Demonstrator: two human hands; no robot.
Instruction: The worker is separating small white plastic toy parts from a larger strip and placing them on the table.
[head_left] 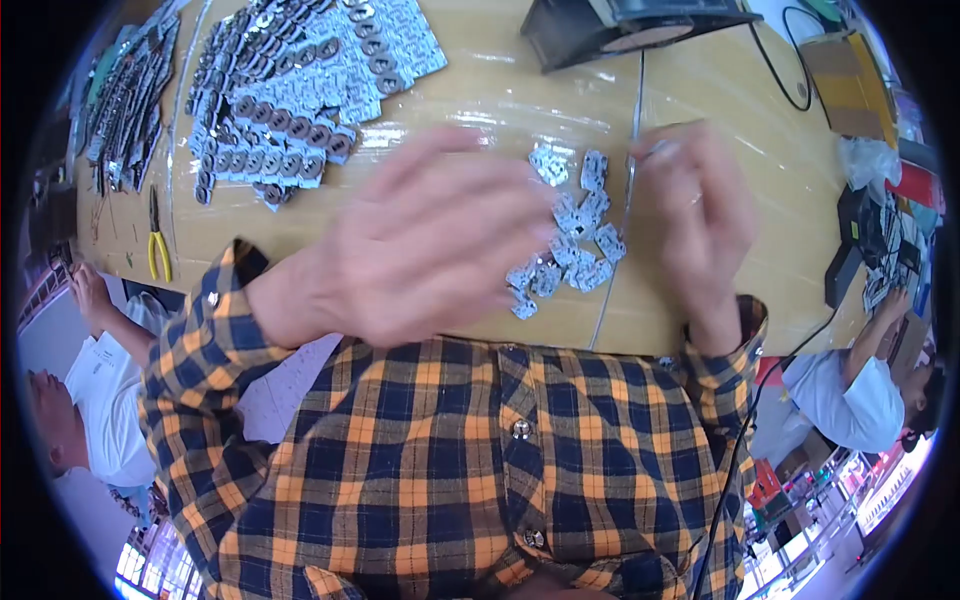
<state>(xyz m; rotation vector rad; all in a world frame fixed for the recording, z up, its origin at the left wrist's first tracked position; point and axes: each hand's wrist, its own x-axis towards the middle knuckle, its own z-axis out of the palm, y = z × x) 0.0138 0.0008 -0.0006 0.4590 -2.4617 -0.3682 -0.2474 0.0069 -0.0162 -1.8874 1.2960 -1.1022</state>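
Note:
Blurred by motion, my left hand [440, 240] is over the table, back up, its fingers stretched toward the pile and the thumb apart; nothing shows in it. A loose pile of small circuit boards [580, 222], pale with metallic parts, lies between my hands, and the left fingertips cover its left edge. My right hand [700, 205] is closed to the right of the pile, also smeared. Something small and bright shows at its thumb and forefinger, too blurred to name.
Panels of joined boards with round dark parts [290, 120] lie in layers at the far left, beside stacked dark strips [130, 100]. Yellow-handled pliers [158, 245] rest at the left. A black device [635, 25] stands at the back. Two people sit at either side.

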